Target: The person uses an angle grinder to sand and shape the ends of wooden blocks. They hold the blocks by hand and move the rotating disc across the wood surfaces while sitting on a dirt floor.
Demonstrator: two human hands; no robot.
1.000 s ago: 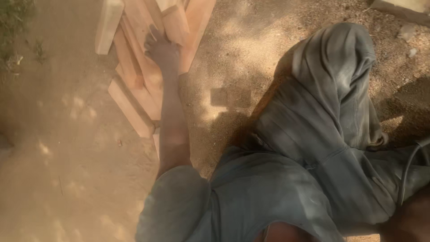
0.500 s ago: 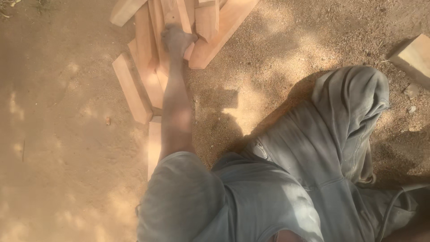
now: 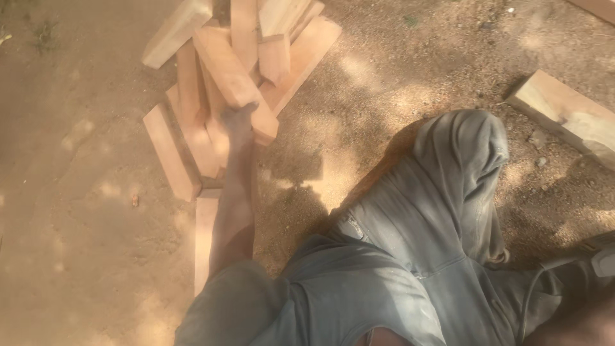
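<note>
Left hand reaches into the pile of wooden blocks at upper centre-left of the frame, fingers curled on a long slanted block; motion blur, so whether the grip is closed I cannot tell. Right hand out of view. The block looks stiff, rough-sawn, fairly light; best gripped across its narrow width near mid-length. A separate block lies at right on the dirt ground.

Short pale wooden block, rectangular, lying tilted atop a loose heap of similar blocks, upper left of the frame, on sandy ground.
</note>
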